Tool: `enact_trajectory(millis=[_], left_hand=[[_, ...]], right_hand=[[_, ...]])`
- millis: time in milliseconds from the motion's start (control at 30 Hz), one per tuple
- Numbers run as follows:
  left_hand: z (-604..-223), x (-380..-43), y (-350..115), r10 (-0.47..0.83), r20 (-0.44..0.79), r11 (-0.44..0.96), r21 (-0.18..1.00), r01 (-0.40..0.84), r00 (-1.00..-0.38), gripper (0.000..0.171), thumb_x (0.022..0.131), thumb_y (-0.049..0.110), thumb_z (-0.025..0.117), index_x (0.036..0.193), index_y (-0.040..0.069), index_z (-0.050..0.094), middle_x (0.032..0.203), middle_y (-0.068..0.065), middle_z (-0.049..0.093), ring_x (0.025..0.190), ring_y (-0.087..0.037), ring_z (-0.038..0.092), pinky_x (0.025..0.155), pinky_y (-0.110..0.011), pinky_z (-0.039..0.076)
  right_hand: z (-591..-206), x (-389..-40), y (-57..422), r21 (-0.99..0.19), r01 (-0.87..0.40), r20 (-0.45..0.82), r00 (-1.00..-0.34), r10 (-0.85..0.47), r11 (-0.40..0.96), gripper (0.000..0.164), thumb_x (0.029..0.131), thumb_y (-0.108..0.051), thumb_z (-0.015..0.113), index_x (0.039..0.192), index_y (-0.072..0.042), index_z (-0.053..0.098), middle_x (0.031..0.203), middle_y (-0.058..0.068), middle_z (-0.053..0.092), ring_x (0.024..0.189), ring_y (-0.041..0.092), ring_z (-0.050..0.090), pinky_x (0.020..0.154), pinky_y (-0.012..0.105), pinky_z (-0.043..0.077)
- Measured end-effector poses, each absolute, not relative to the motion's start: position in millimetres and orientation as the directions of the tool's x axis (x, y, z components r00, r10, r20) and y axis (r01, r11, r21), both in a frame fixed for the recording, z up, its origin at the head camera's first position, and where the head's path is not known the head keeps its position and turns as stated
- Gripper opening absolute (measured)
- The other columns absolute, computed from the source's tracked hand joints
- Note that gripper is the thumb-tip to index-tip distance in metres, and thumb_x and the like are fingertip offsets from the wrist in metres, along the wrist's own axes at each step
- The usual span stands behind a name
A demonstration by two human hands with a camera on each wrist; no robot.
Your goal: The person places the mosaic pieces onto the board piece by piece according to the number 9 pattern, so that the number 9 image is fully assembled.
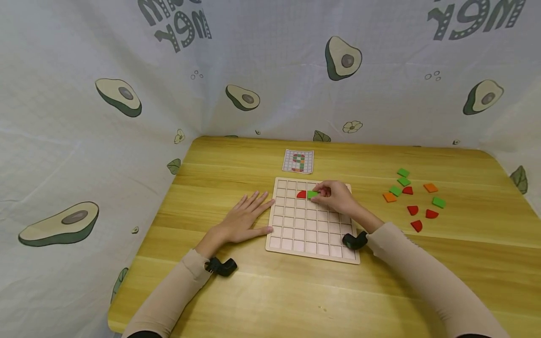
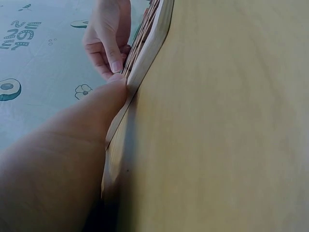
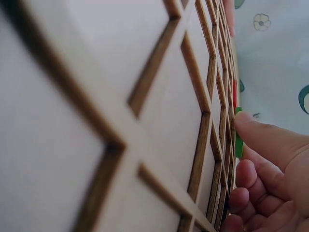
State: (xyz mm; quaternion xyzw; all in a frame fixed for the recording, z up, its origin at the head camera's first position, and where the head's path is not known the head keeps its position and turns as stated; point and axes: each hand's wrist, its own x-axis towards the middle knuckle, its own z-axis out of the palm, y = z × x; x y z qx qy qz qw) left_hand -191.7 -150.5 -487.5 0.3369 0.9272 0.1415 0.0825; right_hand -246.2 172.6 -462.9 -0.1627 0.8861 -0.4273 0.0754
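Note:
A square wooden grid board [image 1: 300, 230] lies on the table in front of me. In its second row from the far side sits a red quarter-round tile [image 1: 301, 194]. Right beside that, my right hand [image 1: 336, 196] pinches a green square tile [image 1: 312, 194] between thumb and fingers; in the right wrist view the green tile [image 3: 239, 140] stands partly raised from the grid under the thumb. My left hand [image 1: 243, 219] is spread flat on the table, fingertips and thumb touching the board's left edge. The left wrist view shows the left thumb [image 2: 108, 99] against that edge.
Behind the board lies a small pattern card [image 1: 297, 161] with a coloured figure on a grid. To the right are scattered green tiles [image 1: 438, 202], orange tiles [image 1: 430, 188] and red quarter-round tiles [image 1: 416, 226]. A printed cloth [image 1: 287, 56] hangs behind the wooden table [image 1: 228, 300].

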Motion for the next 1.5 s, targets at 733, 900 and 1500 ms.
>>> enact_trajectory(millis=[733,900,1500], left_hand=[[-485.7,-187.8,-150.7,0.65,-0.046,0.726,0.333,0.602,-0.759,0.08,0.099,0.065,0.04,0.162,0.027,0.01,0.167,-0.004,0.001,0.152,-0.026,-0.003,0.121,-0.046,-0.005],[-486.2,-187.4,-150.7,0.652,-0.044,0.724,0.333,0.604,-0.757,0.08,0.099,0.065,0.04,0.162,0.026,0.011,0.167,-0.005,0.002,0.152,-0.027,-0.002,0.121,-0.047,-0.004],[-488.9,-191.5,-150.0,0.649,-0.047,0.729,0.325,0.602,-0.76,0.08,0.098,0.067,0.039,0.162,0.028,0.009,0.167,-0.002,0.0,0.152,-0.024,-0.005,0.121,-0.043,-0.007]], right_hand=[[-468.4,-245.7,172.1,-0.761,-0.254,0.049,-0.94,-0.337,0.597,0.026,0.085,-0.011,0.081,0.104,0.004,0.074,0.075,0.006,0.055,0.068,0.02,0.045,0.057,0.025,0.033],[-469.8,-245.8,172.6,-0.76,-0.259,0.054,-0.939,-0.339,0.596,0.026,0.084,-0.012,0.082,0.103,0.004,0.074,0.074,0.006,0.055,0.068,0.019,0.045,0.057,0.024,0.034],[-463.7,-246.3,172.8,-0.777,-0.205,0.011,-0.95,-0.313,0.595,0.026,0.084,-0.01,0.082,0.105,0.003,0.074,0.076,0.007,0.059,0.068,0.02,0.047,0.056,0.023,0.035]])
